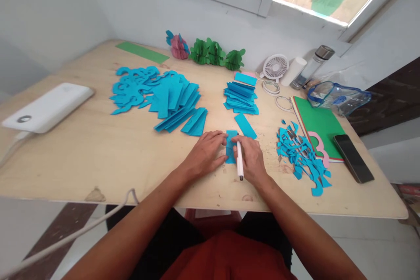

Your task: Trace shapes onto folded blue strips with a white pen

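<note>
A small blue paper piece [231, 152] with faint drawn lines lies on the table in front of me. My left hand [207, 151] rests at its left edge, thumb and fingertips apart and touching the paper's side. In my right hand [250, 157] is a white pen [239, 159], its dark end pointing toward me. The fingers of that hand also bear on the paper's right side, and the pen's far end is partly covered by them. Just beyond lies a loose blue strip [245, 125].
Folded blue papers [179, 96], curly blue cut-outs [131, 87] and a blue stack [240, 97] lie farther back. Blue scraps [303, 151], a pink paper shape [319, 148], a green sheet [318, 118] and a phone [353, 158] are on the right. A white power bank [49, 107] sits left.
</note>
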Available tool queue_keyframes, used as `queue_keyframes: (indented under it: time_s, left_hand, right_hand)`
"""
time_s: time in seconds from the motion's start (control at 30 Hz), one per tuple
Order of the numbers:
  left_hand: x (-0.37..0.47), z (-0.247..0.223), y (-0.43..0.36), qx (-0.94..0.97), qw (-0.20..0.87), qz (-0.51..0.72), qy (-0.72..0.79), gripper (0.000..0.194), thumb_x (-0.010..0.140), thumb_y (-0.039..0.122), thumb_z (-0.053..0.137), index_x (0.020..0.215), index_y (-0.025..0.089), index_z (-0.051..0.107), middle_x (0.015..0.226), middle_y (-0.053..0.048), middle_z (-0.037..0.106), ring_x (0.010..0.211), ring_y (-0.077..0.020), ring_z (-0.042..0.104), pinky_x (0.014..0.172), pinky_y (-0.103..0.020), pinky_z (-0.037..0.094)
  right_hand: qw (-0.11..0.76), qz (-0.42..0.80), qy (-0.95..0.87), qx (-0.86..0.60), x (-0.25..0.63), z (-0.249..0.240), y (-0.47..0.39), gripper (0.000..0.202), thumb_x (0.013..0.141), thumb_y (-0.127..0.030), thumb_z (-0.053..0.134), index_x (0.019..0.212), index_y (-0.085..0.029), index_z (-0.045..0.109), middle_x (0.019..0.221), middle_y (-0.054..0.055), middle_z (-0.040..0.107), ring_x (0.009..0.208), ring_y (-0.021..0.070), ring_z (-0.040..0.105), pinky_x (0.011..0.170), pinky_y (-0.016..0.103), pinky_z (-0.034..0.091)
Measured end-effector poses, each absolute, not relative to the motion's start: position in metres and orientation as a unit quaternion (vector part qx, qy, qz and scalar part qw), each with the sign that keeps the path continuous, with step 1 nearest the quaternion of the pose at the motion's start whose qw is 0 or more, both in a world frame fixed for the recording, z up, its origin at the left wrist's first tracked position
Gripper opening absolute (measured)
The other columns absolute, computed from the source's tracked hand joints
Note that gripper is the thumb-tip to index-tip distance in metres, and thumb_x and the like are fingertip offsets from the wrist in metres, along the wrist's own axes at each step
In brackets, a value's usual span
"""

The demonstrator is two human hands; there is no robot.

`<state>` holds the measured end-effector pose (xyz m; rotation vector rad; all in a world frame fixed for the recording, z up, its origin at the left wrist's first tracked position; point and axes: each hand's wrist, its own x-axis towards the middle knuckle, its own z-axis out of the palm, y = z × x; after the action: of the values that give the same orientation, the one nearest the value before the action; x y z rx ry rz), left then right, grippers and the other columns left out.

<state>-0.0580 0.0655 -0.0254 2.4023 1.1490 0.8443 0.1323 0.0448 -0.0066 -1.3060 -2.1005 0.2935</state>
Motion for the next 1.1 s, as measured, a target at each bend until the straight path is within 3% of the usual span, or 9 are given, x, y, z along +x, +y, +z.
queue_keyframes:
  time_s: [0.6,0.93,1.1]
  left_hand:
    - [-0.060,-0.031,0.068,0.862,0.157,0.295,0.382,0.022,0.086,0.025,0.058,0.106,0.018,0.059,0.128,-0.013,0.062,0.129,-0.0295,0.049,0.108,-0.052,0.040]
    - [-0.062,-0.025,0.069,0.865,0.173,0.275,0.382,0.021,0.087,0.025,0.055,0.106,0.018,0.062,0.131,-0.013,0.062,0.128,-0.0286,0.051,0.108,-0.052,0.040]
    - [-0.066,-0.023,0.074,0.867,0.160,0.273,0.384,0.020,0.091,0.021,0.047,0.097,0.019,0.066,0.120,-0.010,0.068,0.119,-0.0264,0.058,0.103,-0.050,0.045]
  right_hand:
    - [0.229,0.106,-0.843,-0.475,0.140,0.004,0.044,0.027,0.093,-0.019,0.044,0.113,-0.020,0.062,0.103,0.011,0.070,0.103,0.0268,0.060,0.088,0.040,0.043]
    - [0.232,0.100,-0.852,-0.458,0.143,0.000,0.043,0.031,0.091,-0.017,0.045,0.116,-0.021,0.063,0.106,0.011,0.069,0.106,0.0275,0.058,0.089,0.041,0.044]
    - [0.234,0.095,-0.850,-0.463,0.144,-0.002,0.043,0.031,0.092,-0.016,0.045,0.116,-0.021,0.063,0.105,0.011,0.069,0.107,0.0271,0.058,0.089,0.041,0.044]
